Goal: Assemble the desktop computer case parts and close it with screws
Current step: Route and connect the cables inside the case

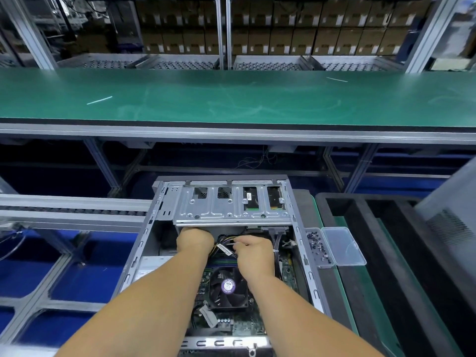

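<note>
An open grey desktop computer case (144,235) lies flat in front of me. Its silver drive cage (226,204) spans the far end. A black CPU fan (228,287) with a purple label sits on the motherboard nearer me. My left hand (194,239) reaches under the cage's front edge, and its fingers are hidden there. My right hand (253,253) pinches a bundle of cables (224,246) with a white tag just beside the left hand.
A clear plastic box (334,247) with its lid open holds several small dark screws, just right of the case. A black foam tray (373,253) and a grey perforated case panel (450,215) lie further right. A green conveyor belt (231,96) runs across behind.
</note>
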